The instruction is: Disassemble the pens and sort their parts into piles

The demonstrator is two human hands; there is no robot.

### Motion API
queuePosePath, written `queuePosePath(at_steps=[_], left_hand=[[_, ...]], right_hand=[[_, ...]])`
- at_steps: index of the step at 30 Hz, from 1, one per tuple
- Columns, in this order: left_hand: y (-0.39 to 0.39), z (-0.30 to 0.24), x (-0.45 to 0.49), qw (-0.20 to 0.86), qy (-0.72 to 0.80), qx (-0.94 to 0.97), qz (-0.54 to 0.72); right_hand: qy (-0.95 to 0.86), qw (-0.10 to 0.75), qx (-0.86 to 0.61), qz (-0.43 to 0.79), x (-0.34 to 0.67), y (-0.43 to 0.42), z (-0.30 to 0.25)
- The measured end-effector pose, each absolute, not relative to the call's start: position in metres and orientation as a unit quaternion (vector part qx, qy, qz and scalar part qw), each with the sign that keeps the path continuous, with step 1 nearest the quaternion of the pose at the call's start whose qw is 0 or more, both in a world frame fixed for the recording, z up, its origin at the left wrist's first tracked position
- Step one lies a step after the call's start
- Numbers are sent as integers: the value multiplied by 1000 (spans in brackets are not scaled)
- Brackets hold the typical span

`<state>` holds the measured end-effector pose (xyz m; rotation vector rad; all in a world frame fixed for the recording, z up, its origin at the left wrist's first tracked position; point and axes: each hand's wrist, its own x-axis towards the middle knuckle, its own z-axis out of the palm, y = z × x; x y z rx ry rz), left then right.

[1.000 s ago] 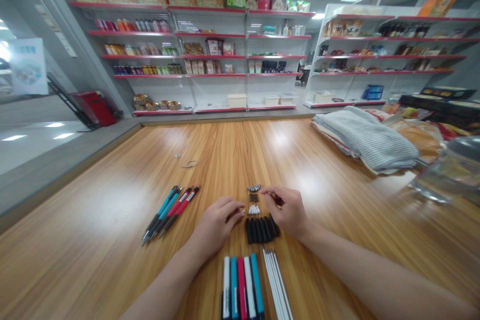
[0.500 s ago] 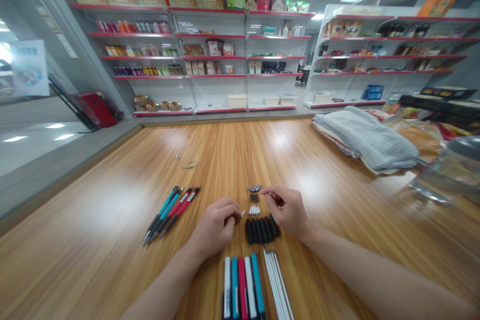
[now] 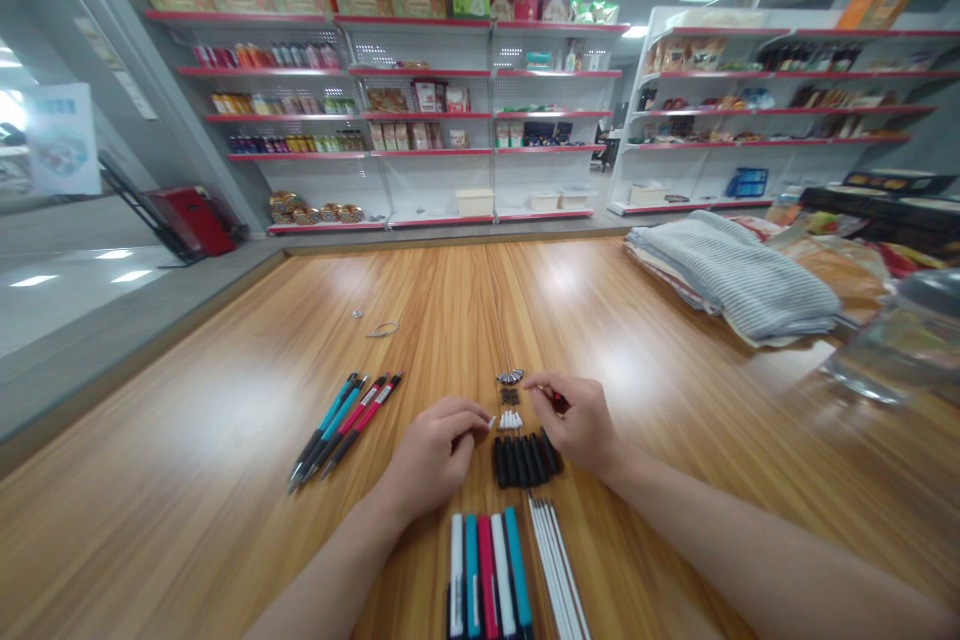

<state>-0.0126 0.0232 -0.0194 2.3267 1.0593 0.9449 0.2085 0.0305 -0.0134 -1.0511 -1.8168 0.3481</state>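
Note:
My left hand (image 3: 439,450) pinches a small white plastic part (image 3: 492,421) at its fingertips, just left of a row of similar white parts (image 3: 510,419). My right hand (image 3: 574,423) holds a small red piece (image 3: 559,403) between its fingers, beside dark tiny springs (image 3: 510,396) and metal pen clips (image 3: 510,376). Black pen grips (image 3: 525,460) lie below the hands. Assembled teal and red mechanical pens (image 3: 345,425) lie to the left. Coloured pen barrels (image 3: 487,575) and thin white refill tubes (image 3: 559,570) lie nearest me.
The wooden table (image 3: 225,450) holds a small ring (image 3: 357,313) and a wire loop (image 3: 382,328). A folded striped cloth (image 3: 735,290) and a glass container (image 3: 900,350) stand to the right. Store shelves (image 3: 420,115) stand behind the table.
My left fingertips have moved slightly right, closer to the white parts. The whole view has drifted a little. My right hand keeps its hold on the red piece.

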Motion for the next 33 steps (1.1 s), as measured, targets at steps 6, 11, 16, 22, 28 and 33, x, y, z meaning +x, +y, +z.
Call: queuePosePath(at_steps=[6, 11, 16, 22, 28, 33], left_hand=[[23, -17, -12, 199, 375, 842, 332], [22, -15, -12, 195, 373, 848, 322], [23, -18, -13, 190, 362, 852, 327], [22, -17, -13, 188, 358, 858, 317], [23, -21, -14, 184, 354, 861, 314], [23, -20, -13, 171, 336, 856, 353]], right_hand=[[-749, 485, -429, 143, 208, 31, -13], [-751, 483, -427, 144, 208, 31, -13], [-747, 484, -429, 152, 208, 31, -13], [-728, 498, -441, 165, 209, 31, -13], [-647, 585, -438, 216, 214, 34, -15], [-589, 641, -405, 278, 216, 44, -18]])
